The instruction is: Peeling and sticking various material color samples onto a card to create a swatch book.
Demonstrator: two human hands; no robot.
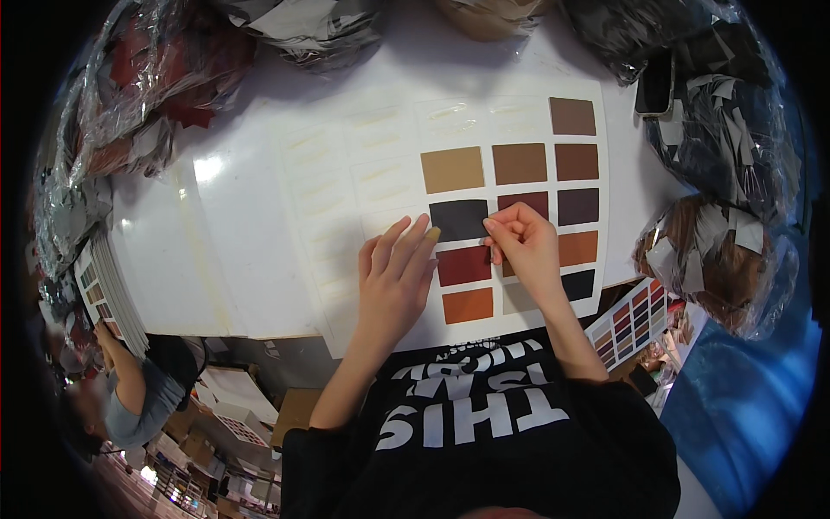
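Observation:
A white sample card [588, 112] lies on the table in front of me, with rectangular swatches in brown, tan, red and orange stuck in rows on its right part. Pale yellowish streaks mark its bare spaces on the left. My right hand [529, 242] pinches the right edge of a dark grey swatch [458, 220] between thumb and index finger. This swatch lies above a dark red swatch [462, 267] and below a tan swatch [452, 169]. At its lower left, my left hand [398, 268] has its fingers apart, and one fingertip looks yellowish.
Clear plastic bags of loose swatches ring the table: red [160, 65], grey [311, 30], brown [713, 259]. A phone [654, 85] lies at the right. Another person [143, 381] touches a stack of cards [108, 294] at the left. A finished-looking swatch card [631, 324] sits lower right.

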